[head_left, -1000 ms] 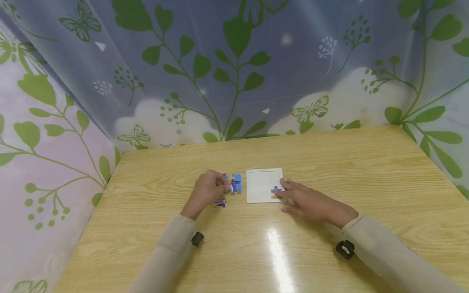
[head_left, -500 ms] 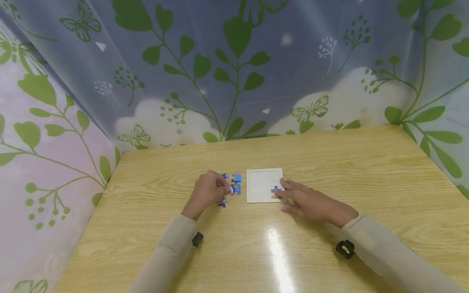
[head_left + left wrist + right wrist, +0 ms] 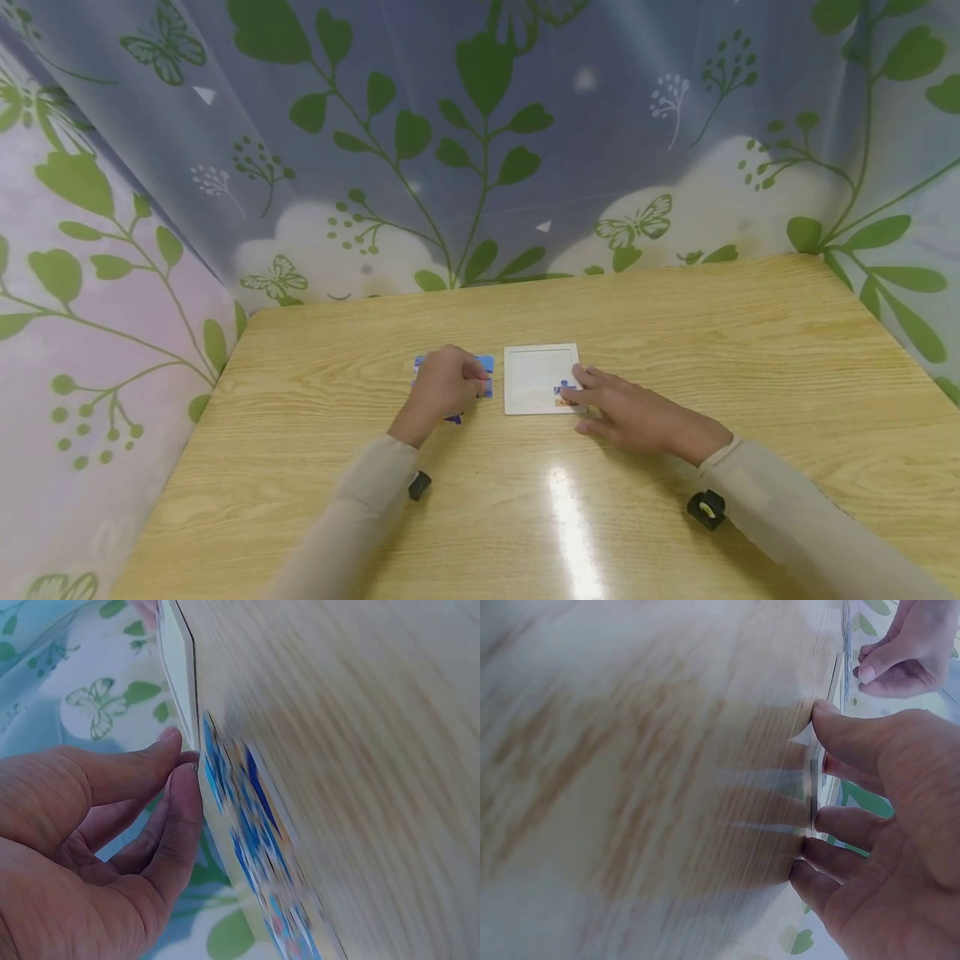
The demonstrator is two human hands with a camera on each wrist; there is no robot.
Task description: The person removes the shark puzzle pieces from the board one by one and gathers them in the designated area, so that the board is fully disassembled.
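Loose jigsaw pieces [image 3: 484, 365], mostly blue, lie on the table left of a square white puzzle tray [image 3: 512, 382]. My left hand [image 3: 442, 385] is over them and hides several. In the left wrist view its thumb and fingertips come together beside the blue pieces [image 3: 259, 847]; whether a piece is between them cannot be made out. One jigsaw piece [image 3: 560, 401], blue and orange, sits in the tray's lower right corner. My right hand [image 3: 637, 412] rests at the tray's right edge with loosely extended fingers, the index finger over that piece.
The wooden table [image 3: 712, 333] ends at the back against a patterned curtain [image 3: 420, 208] with green leaves. Another patterned cloth [image 3: 112, 333] hangs along the left side. A bright light reflection [image 3: 573, 533] falls on the table in front of the tray.
My left hand has shifted a little to the right over the loose pieces, uncovering some at its left. The right hand and the tray have stayed in place.
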